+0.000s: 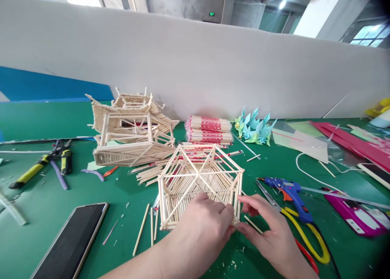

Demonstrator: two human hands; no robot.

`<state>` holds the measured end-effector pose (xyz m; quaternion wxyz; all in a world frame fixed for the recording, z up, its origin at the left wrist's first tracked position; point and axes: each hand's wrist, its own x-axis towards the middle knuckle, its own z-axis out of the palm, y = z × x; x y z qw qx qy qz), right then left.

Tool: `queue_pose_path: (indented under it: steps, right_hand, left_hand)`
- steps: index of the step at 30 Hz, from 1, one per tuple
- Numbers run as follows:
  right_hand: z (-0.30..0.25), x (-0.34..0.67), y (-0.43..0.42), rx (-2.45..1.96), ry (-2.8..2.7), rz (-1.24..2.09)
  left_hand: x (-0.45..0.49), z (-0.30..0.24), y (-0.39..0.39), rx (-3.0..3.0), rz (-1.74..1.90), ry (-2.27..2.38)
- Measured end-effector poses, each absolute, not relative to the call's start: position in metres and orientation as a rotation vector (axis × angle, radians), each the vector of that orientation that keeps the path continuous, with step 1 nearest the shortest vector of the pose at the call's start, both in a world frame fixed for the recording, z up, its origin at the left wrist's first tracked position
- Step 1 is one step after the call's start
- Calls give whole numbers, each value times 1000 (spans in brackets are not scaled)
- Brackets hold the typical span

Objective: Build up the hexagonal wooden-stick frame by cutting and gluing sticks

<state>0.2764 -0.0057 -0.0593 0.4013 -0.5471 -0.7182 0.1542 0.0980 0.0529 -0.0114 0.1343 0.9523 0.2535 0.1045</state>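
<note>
A six-sided frame of thin wooden sticks (197, 175) rests on the green table, with spokes crossing at its top and a slatted floor. My left hand (202, 226) reaches over its near side, fingers curled and closed at the near right corner; their tips are partly hidden. On the outside of that corner is my right hand (268, 230), its forefinger against the upright and its thumb low by the corner. A loose stick (253, 224) lies just beside the right hand. Several more sticks (141, 230) lie left of the frame.
A tiered stick building (131, 149) and bundled sticks (209, 129) stand behind. To the right lie a blue glue gun (288, 191), yellow-handled scissors (313, 242) and a magenta tool (353, 214). Pliers (39, 167) and a phone (71, 240) lie left. Blue folded-paper pieces (256, 126) sit at the back.
</note>
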Motion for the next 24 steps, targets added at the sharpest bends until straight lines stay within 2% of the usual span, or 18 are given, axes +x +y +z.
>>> queue_pose_path:
  steps: [24]
  right_hand:
    - [-69, 280, -4, -1348, -1900, 353]
  left_hand:
    - [98, -20, 55, 2816, 334, 736]
